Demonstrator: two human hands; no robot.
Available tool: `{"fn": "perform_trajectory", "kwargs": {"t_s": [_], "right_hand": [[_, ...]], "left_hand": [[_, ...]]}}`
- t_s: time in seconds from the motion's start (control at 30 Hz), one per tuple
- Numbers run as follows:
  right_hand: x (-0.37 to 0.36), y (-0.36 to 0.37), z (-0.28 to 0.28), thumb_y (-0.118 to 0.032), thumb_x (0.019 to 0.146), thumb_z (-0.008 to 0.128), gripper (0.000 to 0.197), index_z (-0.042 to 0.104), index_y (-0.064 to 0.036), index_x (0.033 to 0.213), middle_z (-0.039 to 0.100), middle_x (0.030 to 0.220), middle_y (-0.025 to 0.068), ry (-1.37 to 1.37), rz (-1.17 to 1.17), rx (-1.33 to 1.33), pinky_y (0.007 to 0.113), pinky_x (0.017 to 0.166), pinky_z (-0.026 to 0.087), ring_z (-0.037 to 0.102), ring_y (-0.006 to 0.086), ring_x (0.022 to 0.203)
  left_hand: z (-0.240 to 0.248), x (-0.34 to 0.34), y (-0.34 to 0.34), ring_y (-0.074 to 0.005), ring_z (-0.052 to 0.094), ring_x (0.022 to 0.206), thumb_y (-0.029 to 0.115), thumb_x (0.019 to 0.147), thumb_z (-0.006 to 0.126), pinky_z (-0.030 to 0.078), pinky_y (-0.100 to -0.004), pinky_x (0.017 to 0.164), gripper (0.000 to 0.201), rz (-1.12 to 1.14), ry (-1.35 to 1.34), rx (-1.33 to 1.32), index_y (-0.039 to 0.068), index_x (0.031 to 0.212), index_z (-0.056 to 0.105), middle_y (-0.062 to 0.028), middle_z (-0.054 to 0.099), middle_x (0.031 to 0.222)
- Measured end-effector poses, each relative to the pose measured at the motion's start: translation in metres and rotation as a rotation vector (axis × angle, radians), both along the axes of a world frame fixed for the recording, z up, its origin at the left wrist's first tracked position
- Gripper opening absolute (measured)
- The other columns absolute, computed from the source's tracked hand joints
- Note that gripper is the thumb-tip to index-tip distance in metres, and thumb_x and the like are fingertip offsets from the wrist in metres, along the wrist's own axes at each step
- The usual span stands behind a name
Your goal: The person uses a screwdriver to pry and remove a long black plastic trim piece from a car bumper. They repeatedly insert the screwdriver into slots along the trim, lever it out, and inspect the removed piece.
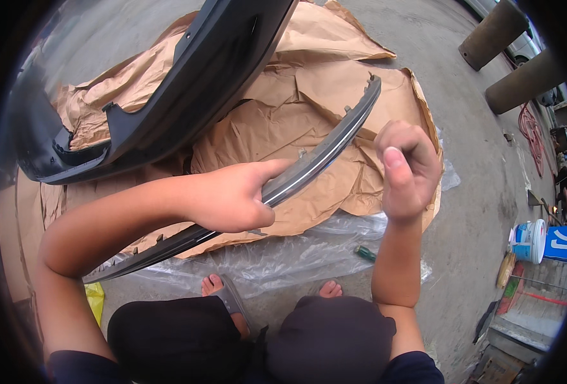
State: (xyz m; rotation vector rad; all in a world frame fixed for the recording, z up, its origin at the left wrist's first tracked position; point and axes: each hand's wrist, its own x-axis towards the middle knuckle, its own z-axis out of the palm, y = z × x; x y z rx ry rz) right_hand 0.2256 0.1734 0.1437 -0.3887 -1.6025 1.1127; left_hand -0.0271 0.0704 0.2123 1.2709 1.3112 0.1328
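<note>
A long, curved dark trim strip with a shiny line along it and small clips on its edge slants from lower left to upper right. My left hand is closed around its middle. Beyond the strip's upper right end, my right hand is raised with curled fingers and the thumb bent toward them. Whether anything sits in those fingers is hidden; the right hand appears apart from the strip. A large black car bumper lies at upper left, past my left forearm.
Crumpled brown paper and clear plastic sheeting cover the concrete floor. A small green object lies near my feet. To the right are a white-and-blue bucket, a blue container, a reddish hose and two thick posts.
</note>
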Motion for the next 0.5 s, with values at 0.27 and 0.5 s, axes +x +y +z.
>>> {"fn": "perform_trajectory", "kwargs": {"t_s": [0.27,0.5], "right_hand": [[-0.008,0.005,0.011,-0.032,0.071,0.093,0.053,0.075,-0.0098,0.116,0.070,0.129,0.0116,-0.559,-0.064,0.678,0.049,0.110,0.046,0.061,0.0354,0.126],[-0.024,0.014,0.019,-0.026,0.064,0.097,0.049,0.078,-0.0069,0.105,0.071,0.094,0.0072,-0.632,0.233,0.633,0.042,0.082,0.051,0.066,0.0265,0.086]], "left_hand": [[-0.005,0.006,-0.011,-0.0129,0.061,0.084,0.002,0.088,0.063,0.052,-0.0313,0.077,0.077,0.060,0.017,0.116,-0.002,0.160,0.037,-0.0092,0.065,0.099],[-0.014,0.006,-0.008,-0.0114,0.061,0.093,0.003,0.089,0.071,0.053,-0.0301,0.082,0.071,-0.026,-0.086,-0.010,0.001,0.155,0.044,-0.0061,0.066,0.107]]}}
